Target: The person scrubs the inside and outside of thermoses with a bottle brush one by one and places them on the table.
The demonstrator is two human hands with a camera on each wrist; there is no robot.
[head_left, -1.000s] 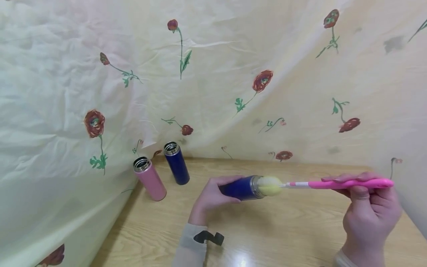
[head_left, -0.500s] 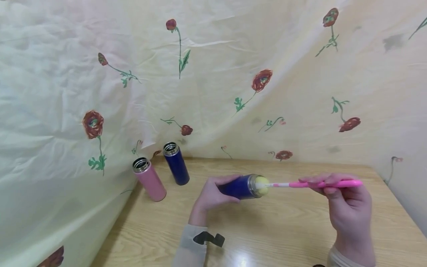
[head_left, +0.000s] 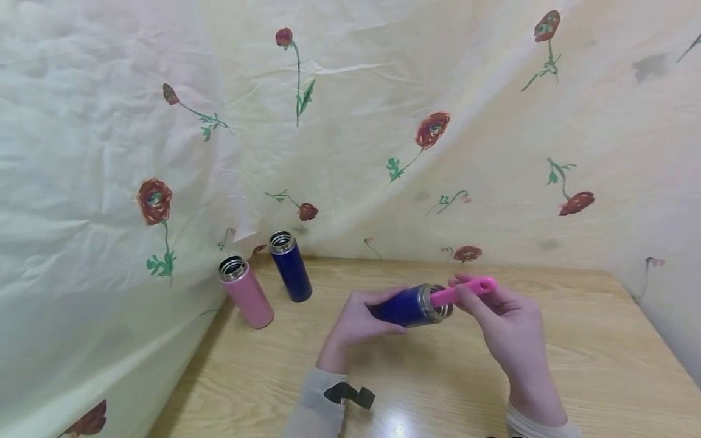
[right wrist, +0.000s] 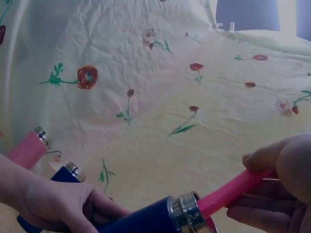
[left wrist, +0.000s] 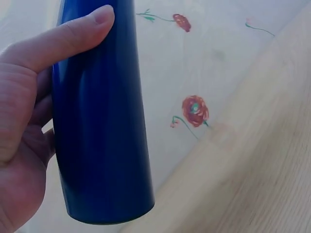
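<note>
My left hand [head_left: 358, 319] grips a blue thermos bottle [head_left: 402, 307] tilted on its side above the table, its steel mouth facing right. In the left wrist view the thumb lies across the smooth body of the bottle [left wrist: 104, 126]. With fingers and thumb my right hand [head_left: 512, 325] pinches the pink handle [head_left: 460, 293] of a bottle brush close to the bottle's mouth. The yellow sponge head is hidden inside the bottle. In the right wrist view the pink handle [right wrist: 231, 194] runs into the steel neck [right wrist: 189, 211].
Two uncapped bottles stand upright at the back left, one pink [head_left: 249, 298] and one blue [head_left: 292, 271]. A flowered cloth [head_left: 350, 121] hangs behind and at the sides of the wooden table [head_left: 575, 353].
My right hand has moved left, pushing the brush into the bottle; its sponge head, visible before, has gone inside. The left hand and bottle have barely moved.
</note>
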